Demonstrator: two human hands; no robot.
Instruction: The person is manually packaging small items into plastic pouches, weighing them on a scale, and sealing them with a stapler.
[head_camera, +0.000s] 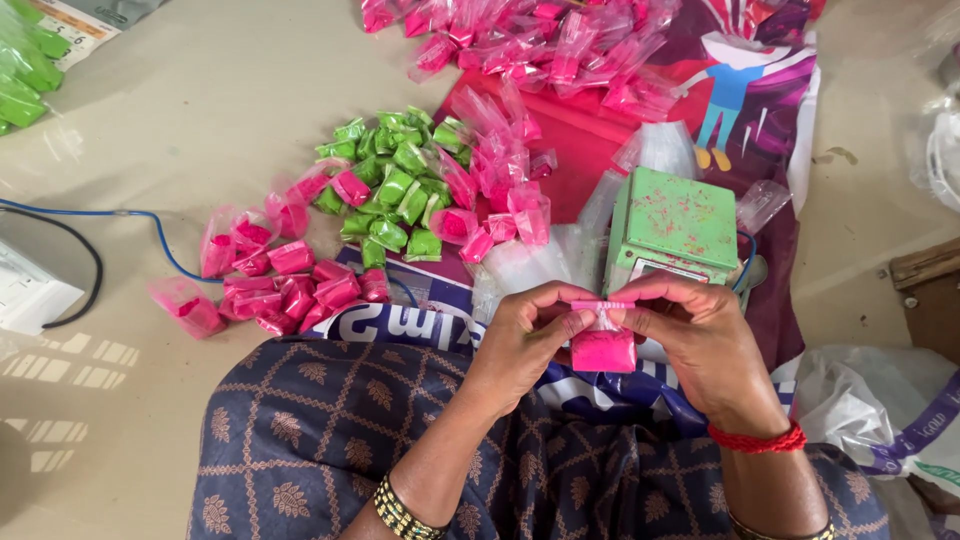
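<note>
On the floor at the left lay pink packets (290, 285) beside green packets (395, 185). Over the lap, the left hand (525, 335) and right hand (690, 335) pinched the pink powder pouch (603, 345) by its top; a loose pinch could have spilled powder

Both forearms angle inward over the lap, the left hand (522, 335) and right hand (690, 335) meeting fingertip to fingertip, fingers (560, 297) curled and pinched shut, wrists bent slightly down.
</note>
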